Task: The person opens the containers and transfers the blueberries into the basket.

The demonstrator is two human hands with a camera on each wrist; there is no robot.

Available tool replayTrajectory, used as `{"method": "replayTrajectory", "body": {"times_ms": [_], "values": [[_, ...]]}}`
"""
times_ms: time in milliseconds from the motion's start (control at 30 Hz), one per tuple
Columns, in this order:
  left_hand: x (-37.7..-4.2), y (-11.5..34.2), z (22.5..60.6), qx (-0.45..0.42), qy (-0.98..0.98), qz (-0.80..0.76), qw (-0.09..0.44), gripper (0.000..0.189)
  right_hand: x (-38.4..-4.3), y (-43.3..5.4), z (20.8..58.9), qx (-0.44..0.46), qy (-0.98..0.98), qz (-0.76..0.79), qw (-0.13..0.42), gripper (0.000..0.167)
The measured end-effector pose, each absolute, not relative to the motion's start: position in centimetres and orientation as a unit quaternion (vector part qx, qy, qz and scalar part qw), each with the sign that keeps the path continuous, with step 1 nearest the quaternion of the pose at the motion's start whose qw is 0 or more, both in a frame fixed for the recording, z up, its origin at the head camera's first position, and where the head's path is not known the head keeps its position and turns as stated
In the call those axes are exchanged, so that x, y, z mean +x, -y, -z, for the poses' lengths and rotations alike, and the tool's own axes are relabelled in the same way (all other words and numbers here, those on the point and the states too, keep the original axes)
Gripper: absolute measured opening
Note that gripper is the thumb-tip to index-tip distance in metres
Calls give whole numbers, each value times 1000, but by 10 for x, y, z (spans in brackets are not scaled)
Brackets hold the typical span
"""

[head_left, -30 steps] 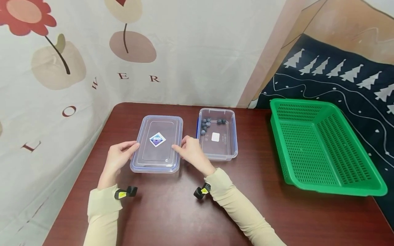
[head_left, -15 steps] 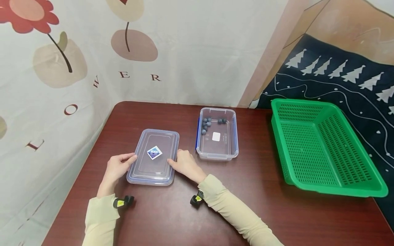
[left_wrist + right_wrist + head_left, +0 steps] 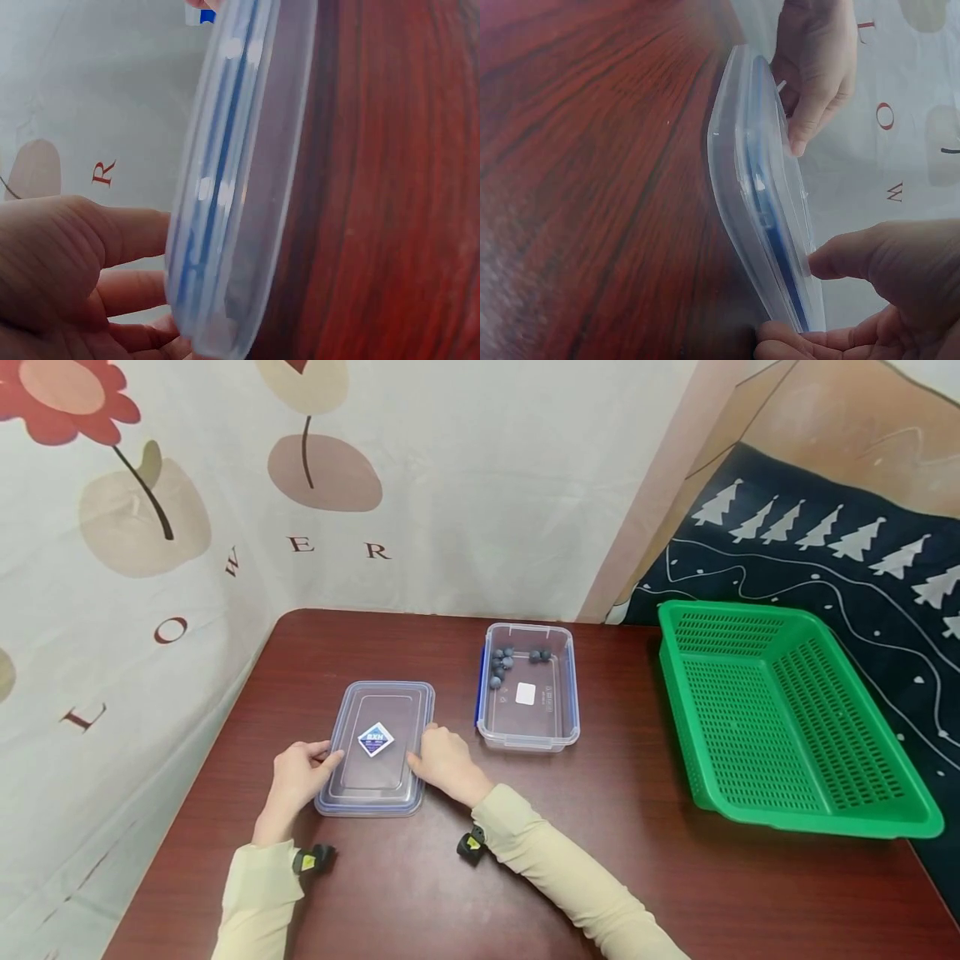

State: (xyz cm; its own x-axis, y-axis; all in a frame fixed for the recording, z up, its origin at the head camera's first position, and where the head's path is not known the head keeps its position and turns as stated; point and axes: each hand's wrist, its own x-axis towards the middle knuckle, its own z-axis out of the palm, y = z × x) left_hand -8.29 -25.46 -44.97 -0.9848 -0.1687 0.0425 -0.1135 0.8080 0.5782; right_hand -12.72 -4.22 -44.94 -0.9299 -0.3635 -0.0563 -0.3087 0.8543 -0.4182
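A flat clear plastic lid (image 3: 382,710) with a blue seal and a diamond-shaped sticker lies low over the left half of the table. Beneath its blue rim, the wrist views show a translucent layer, and I cannot tell whether that is a separate piece. My left hand (image 3: 295,781) pinches the lid's near left edge between thumb and fingers. Opposite it, my right hand (image 3: 448,764) grips the right edge, thumb on top and fingers at the side, as in the right wrist view. Behind my right hand stands an open clear plastic box (image 3: 527,742) holding several blueberries (image 3: 498,670).
A large green perforated basket (image 3: 780,735) stands at the right side of the reddish-brown table (image 3: 600,860). A printed cloth (image 3: 465,485) hangs behind the table and along its left side. Dark tree-patterned fabric (image 3: 795,527) lies beyond the basket.
Both hands have brought the lid down and nearer to me, away from the box. In the last half second it turned slightly, and my left hand slid a little right.
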Motion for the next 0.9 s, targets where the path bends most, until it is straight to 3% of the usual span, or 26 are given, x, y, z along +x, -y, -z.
{"method": "replayTrajectory", "body": {"times_ms": [533, 800, 900], "values": [[-85, 252, 447, 99, 946, 309, 19, 41, -131, 29, 442, -180, -950, 243, 78, 36], [-95, 244, 443, 91, 925, 352, 116, 31, -141, -9, 411, -222, -888, 396, 73, 21], [-101, 237, 438, 87, 912, 380, 130, 26, -148, -23, 404, -226, -864, 446, 54, 17]]}}
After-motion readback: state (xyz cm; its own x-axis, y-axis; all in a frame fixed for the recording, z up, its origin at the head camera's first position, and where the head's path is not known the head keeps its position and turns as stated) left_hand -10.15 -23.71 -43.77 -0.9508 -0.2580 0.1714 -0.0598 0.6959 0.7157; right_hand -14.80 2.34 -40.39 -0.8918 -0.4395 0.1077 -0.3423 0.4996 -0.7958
